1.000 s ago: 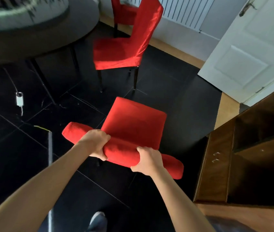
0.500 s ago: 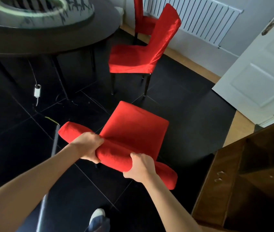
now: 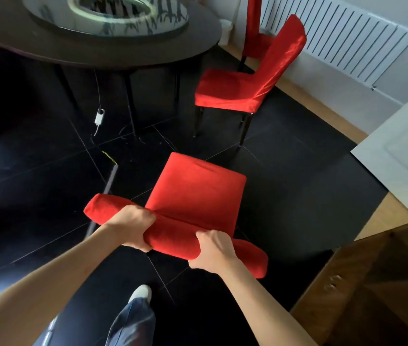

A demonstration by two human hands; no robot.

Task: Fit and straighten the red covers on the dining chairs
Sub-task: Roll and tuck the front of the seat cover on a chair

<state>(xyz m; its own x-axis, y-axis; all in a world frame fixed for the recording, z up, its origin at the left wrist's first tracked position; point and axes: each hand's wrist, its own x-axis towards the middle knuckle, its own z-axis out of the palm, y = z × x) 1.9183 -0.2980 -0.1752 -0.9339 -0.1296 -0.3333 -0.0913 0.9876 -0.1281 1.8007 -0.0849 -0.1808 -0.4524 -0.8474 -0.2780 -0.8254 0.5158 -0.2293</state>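
below the camera, both hands (image 3: 133,227) (image 3: 214,250) clamp the chair's (image 3: 195,193) red-covered backrest top (image 3: 173,236), running left-right.

We're seeing open floor (image 3: 285,196) ahead; a wooden cabinet (image 3: 372,283) is crowding our right, a thin pole (image 3: 109,186) leaning left.

Home dining room: round table (image 3: 123,53), radiator (image 3: 347,41).

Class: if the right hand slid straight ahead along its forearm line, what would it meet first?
Probably the near chair's red seat: the right hand already grips the red-covered backrest top. Depth is uncertain.
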